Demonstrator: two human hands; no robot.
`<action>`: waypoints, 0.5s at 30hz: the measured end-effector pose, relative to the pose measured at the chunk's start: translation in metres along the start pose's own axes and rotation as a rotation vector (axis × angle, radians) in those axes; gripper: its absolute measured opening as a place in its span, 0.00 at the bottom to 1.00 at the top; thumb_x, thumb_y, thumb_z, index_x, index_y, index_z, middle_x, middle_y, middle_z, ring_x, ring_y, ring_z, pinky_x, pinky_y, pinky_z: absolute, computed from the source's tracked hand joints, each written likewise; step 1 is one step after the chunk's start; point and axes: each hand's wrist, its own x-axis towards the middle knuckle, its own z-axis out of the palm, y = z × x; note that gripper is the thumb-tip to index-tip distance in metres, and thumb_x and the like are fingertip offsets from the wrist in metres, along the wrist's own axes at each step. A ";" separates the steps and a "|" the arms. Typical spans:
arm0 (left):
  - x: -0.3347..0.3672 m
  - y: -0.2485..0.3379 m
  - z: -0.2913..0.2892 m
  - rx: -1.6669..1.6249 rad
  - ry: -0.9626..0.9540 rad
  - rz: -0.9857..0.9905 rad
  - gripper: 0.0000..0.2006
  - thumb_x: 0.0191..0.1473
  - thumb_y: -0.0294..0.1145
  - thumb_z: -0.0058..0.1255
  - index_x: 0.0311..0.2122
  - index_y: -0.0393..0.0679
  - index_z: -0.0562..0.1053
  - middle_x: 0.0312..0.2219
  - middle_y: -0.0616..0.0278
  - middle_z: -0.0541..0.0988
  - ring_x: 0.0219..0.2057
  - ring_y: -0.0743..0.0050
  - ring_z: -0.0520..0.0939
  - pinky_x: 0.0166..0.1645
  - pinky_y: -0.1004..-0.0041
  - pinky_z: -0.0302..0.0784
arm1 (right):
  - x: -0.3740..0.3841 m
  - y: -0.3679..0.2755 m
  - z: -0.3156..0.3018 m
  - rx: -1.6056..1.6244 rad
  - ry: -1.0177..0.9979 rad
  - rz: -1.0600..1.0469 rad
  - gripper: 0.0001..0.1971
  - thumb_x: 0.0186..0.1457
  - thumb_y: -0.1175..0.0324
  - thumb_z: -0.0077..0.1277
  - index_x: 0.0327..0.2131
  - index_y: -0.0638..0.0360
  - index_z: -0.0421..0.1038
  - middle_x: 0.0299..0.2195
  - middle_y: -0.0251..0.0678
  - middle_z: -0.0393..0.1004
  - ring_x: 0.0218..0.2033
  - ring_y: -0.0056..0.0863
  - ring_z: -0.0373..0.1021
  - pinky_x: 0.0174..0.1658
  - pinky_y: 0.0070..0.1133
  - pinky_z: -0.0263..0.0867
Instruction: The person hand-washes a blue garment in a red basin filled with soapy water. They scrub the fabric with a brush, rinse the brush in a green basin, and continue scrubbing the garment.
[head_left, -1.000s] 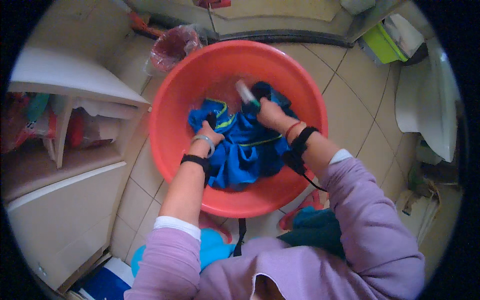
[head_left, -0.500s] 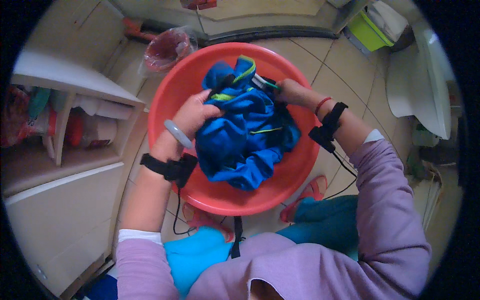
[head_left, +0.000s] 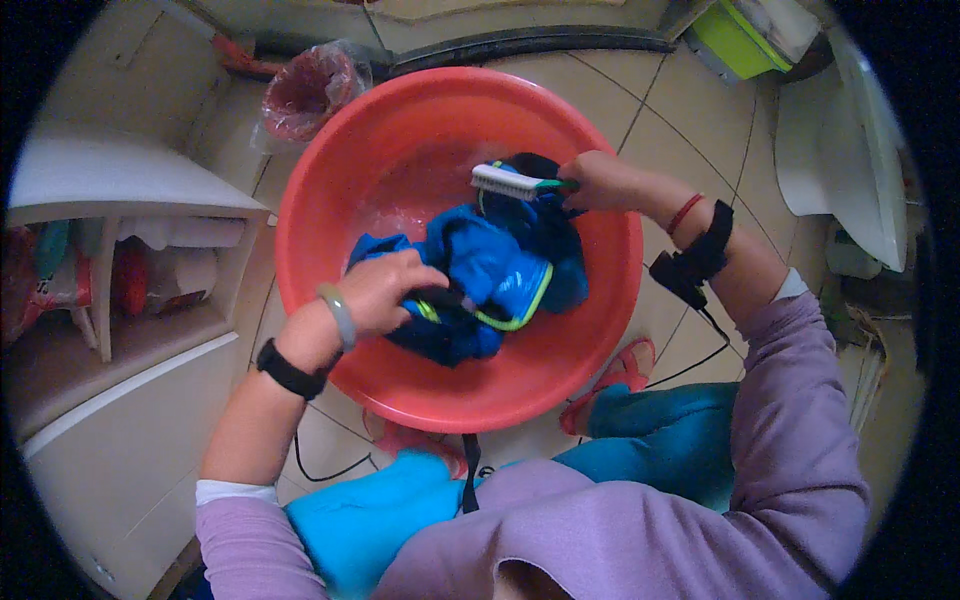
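A blue garment with lime-green trim and dark parts (head_left: 475, 255) lies bunched in a large red plastic basin (head_left: 480, 395). My left hand (head_left: 385, 290) grips a dark, green-edged part of it near the basin's left side. My right hand (head_left: 592, 182) is closed round the green handle of a scrubbing brush (head_left: 508, 181). The brush's white head is over the garment's far edge; whether its bristles touch the cloth I cannot tell. Wet, shiny patches show on the basin's bottom at the far left.
A red waste bin with a clear plastic liner (head_left: 310, 95) stands beyond the basin at the left. Open shelves with packages (head_left: 165, 265) are at the left. A lime-green box (head_left: 738, 45) sits far right, near a white basin-like fixture (head_left: 840, 160). Tiled floor surrounds the red basin.
My left hand has moved down toward me, pulling the garment's trimmed edge nearer and turning the cloth over. My right hand has lifted the brush, so its white head now shows in full.
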 end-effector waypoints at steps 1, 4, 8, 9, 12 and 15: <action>0.000 -0.001 0.011 0.063 -0.087 -0.080 0.25 0.33 0.20 0.58 0.42 0.55 0.73 0.33 0.58 0.70 0.38 0.53 0.74 0.42 0.64 0.71 | 0.002 -0.008 0.003 -0.086 0.098 -0.040 0.16 0.44 0.67 0.58 0.39 0.57 0.70 0.36 0.39 0.71 0.33 0.35 0.70 0.38 0.30 0.66; -0.003 -0.002 0.032 0.305 -0.118 -0.073 0.30 0.33 0.26 0.63 0.47 0.60 0.70 0.41 0.57 0.67 0.46 0.51 0.69 0.43 0.61 0.71 | 0.019 -0.031 0.012 -0.110 0.284 -0.131 0.26 0.38 0.64 0.62 0.46 0.48 0.69 0.46 0.42 0.69 0.41 0.46 0.70 0.43 0.36 0.68; -0.005 -0.007 0.038 0.257 0.113 -0.219 0.37 0.31 0.28 0.64 0.52 0.60 0.65 0.48 0.54 0.62 0.50 0.46 0.66 0.47 0.56 0.70 | 0.059 -0.049 0.035 -0.126 0.225 -0.274 0.33 0.35 0.63 0.64 0.50 0.43 0.66 0.47 0.40 0.69 0.41 0.44 0.70 0.44 0.34 0.67; -0.005 -0.011 0.037 0.232 0.166 -0.288 0.38 0.31 0.28 0.64 0.53 0.60 0.64 0.50 0.53 0.61 0.51 0.44 0.66 0.47 0.56 0.70 | 0.069 -0.049 0.039 -0.124 0.164 -0.311 0.34 0.34 0.62 0.65 0.50 0.43 0.66 0.46 0.39 0.70 0.41 0.43 0.71 0.44 0.33 0.67; -0.007 -0.025 0.033 0.152 0.141 -0.349 0.32 0.37 0.26 0.58 0.52 0.53 0.66 0.50 0.48 0.66 0.50 0.45 0.70 0.50 0.58 0.70 | 0.090 -0.049 0.052 -0.061 -0.068 -0.252 0.35 0.33 0.65 0.65 0.51 0.42 0.66 0.41 0.42 0.74 0.41 0.44 0.71 0.44 0.34 0.67; -0.009 -0.041 0.026 -0.101 0.206 -0.461 0.23 0.43 0.22 0.50 0.49 0.44 0.70 0.37 0.44 0.77 0.42 0.48 0.77 0.48 0.62 0.72 | 0.094 -0.053 0.050 0.018 -0.144 -0.076 0.28 0.33 0.68 0.64 0.44 0.52 0.71 0.37 0.44 0.76 0.40 0.44 0.71 0.45 0.33 0.67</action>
